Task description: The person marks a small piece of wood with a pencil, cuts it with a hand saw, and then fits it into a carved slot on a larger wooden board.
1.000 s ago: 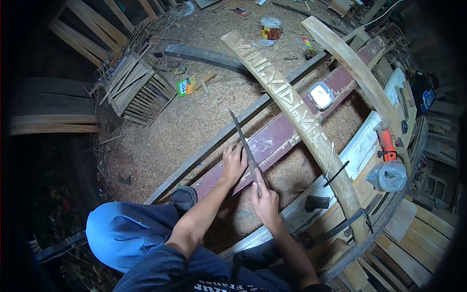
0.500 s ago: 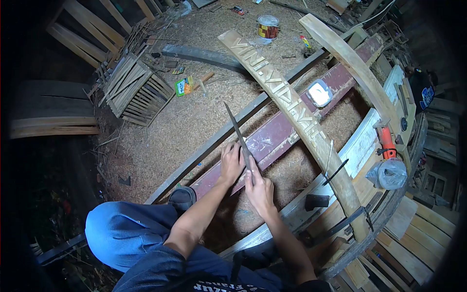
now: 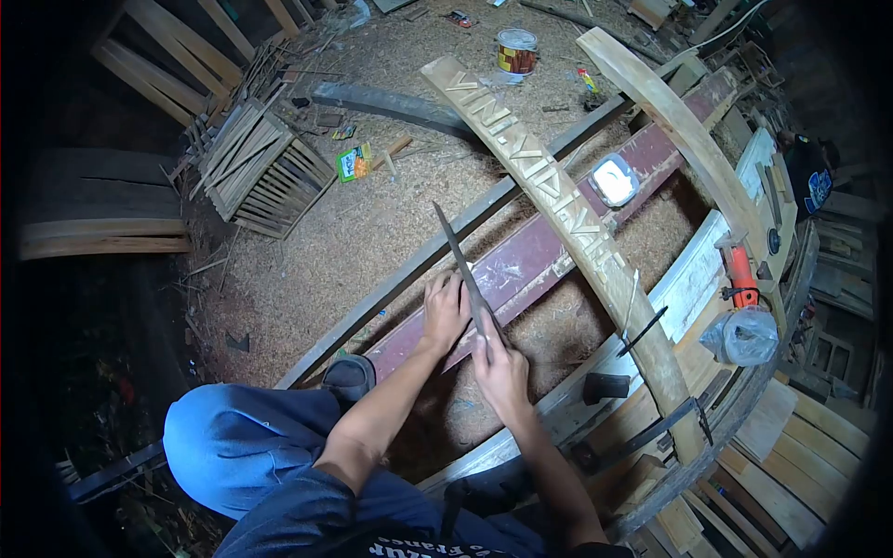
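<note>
My right hand [image 3: 500, 370] is closed around the lower end of a long, dark, tapering blade [image 3: 457, 244], which slants away to a narrow tip on the upper left. Close beside the blade, my left hand [image 3: 446, 314] presses down on the reddish plank [image 3: 517, 262] with its fingers bent together; whatever is under them is hidden. Farther along, a curved pale board [image 3: 544, 191] lies across the plank, with small wooden strips set in angular shapes along it. A tub of white paste [image 3: 614, 179] sits on the plank beyond that board.
A second curved board [image 3: 674, 121] lies at upper right, near an orange power tool [image 3: 739, 272] and a plastic bag [image 3: 747, 335]. A slatted wooden crate [image 3: 270, 172], a paint can [image 3: 516, 52] and a green packet [image 3: 353, 164] are on the shavings-covered floor. Another person [image 3: 811, 172] is at far right.
My right hand has drawn slightly down and toward me with the blade, whose tip is a little lower. My left hand stays in nearly the same spot.
</note>
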`<state>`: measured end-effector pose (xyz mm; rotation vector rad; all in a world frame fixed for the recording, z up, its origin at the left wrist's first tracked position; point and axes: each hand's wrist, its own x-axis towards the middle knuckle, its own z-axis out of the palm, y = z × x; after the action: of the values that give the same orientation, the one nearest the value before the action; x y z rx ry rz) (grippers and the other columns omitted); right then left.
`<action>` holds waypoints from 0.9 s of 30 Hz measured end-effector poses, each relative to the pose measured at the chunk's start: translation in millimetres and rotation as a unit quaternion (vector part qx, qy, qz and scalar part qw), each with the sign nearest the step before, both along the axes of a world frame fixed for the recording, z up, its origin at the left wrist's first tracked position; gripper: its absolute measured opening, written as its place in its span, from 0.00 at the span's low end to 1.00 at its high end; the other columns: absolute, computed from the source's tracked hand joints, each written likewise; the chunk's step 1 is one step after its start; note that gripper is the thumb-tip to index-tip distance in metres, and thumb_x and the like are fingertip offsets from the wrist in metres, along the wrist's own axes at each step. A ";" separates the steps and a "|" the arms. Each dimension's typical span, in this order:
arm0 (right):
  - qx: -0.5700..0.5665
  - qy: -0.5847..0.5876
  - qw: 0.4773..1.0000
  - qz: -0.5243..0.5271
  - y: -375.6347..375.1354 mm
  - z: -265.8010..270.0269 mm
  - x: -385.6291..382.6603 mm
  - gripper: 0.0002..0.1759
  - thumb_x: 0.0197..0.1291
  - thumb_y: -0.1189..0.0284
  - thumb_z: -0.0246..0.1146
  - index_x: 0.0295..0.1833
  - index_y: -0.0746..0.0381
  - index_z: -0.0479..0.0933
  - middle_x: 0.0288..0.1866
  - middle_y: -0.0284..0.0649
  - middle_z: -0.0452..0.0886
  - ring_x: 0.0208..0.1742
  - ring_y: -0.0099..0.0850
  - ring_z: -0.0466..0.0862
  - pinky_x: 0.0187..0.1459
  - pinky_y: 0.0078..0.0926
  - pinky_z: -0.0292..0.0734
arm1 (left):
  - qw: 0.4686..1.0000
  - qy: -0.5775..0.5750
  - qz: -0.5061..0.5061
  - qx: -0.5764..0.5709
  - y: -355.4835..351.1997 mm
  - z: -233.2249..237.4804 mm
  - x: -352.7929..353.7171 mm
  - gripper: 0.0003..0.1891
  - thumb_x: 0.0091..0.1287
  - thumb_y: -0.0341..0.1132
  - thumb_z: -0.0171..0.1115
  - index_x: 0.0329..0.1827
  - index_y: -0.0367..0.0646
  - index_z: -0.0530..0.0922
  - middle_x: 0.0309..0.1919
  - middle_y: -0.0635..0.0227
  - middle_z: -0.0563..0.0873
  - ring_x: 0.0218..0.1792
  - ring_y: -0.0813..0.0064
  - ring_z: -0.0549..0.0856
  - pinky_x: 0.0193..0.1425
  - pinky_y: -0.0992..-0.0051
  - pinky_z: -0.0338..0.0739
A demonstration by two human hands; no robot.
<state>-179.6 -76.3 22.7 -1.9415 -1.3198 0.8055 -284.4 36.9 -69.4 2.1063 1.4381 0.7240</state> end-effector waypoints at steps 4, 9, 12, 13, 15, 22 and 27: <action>-0.044 -0.045 0.998 0.024 18.9 -4.8 4.1 0.26 0.72 0.68 0.58 0.74 0.54 0.72 0.32 0.57 0.86 0.28 0.58 0.84 0.34 0.55 0.80 | 1.000 -0.005 -0.006 -0.015 1.5 -1.8 -0.2 0.12 0.67 0.28 0.62 0.52 0.34 0.78 0.49 0.42 0.82 0.53 0.39 0.79 0.61 0.50 0.74; 0.071 0.014 0.997 -0.015 -5.1 -4.8 -1.7 0.26 0.73 0.68 0.58 0.74 0.55 0.73 0.33 0.57 0.86 0.30 0.58 0.86 0.35 0.55 0.80 | 1.000 -0.001 0.001 0.017 0.8 -4.4 -0.5 0.14 0.66 0.28 0.62 0.53 0.34 0.78 0.49 0.43 0.82 0.53 0.38 0.79 0.61 0.49 0.74; -0.055 -0.046 0.997 0.035 25.4 5.7 4.0 0.26 0.72 0.69 0.58 0.75 0.54 0.72 0.36 0.57 0.87 0.33 0.57 0.87 0.36 0.53 0.82 | 1.000 -0.004 -0.003 0.018 2.4 -5.4 -1.1 0.13 0.65 0.27 0.62 0.52 0.34 0.78 0.49 0.43 0.83 0.53 0.39 0.80 0.61 0.49 0.74; -0.069 -0.056 0.995 0.037 18.3 -4.6 6.0 0.26 0.73 0.67 0.57 0.75 0.52 0.72 0.35 0.58 0.86 0.33 0.57 0.87 0.35 0.53 0.82 | 1.000 -0.009 -0.011 0.001 2.4 -5.8 -1.6 0.13 0.65 0.27 0.62 0.52 0.34 0.78 0.49 0.44 0.83 0.52 0.39 0.80 0.61 0.50 0.74; 0.017 -0.034 0.999 0.015 -8.8 -13.4 5.7 0.26 0.73 0.65 0.57 0.75 0.51 0.72 0.32 0.58 0.85 0.31 0.58 0.86 0.34 0.54 0.81 | 1.000 -0.007 -0.006 0.009 2.3 -3.1 0.7 0.13 0.65 0.28 0.62 0.52 0.33 0.78 0.49 0.44 0.83 0.52 0.39 0.79 0.60 0.50 0.74; -0.080 -0.029 0.996 0.031 26.1 -2.6 6.4 0.29 0.71 0.66 0.58 0.78 0.50 0.69 0.31 0.59 0.85 0.32 0.58 0.87 0.38 0.54 0.82 | 1.000 0.002 -0.011 0.017 3.0 -11.2 -2.2 0.14 0.64 0.28 0.63 0.52 0.33 0.78 0.50 0.43 0.82 0.51 0.39 0.80 0.60 0.50 0.74; -0.014 0.013 1.000 -0.005 -7.1 2.0 1.3 0.28 0.72 0.63 0.58 0.77 0.49 0.70 0.26 0.58 0.83 0.29 0.61 0.85 0.36 0.56 0.80 | 1.000 0.009 -0.001 0.001 1.0 -9.0 -1.6 0.14 0.65 0.28 0.63 0.53 0.34 0.78 0.50 0.43 0.82 0.52 0.39 0.80 0.60 0.50 0.75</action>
<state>-178.3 -83.4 24.7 -1.9523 -1.2898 0.8462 -286.0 37.9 -78.4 2.1209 1.4436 0.7087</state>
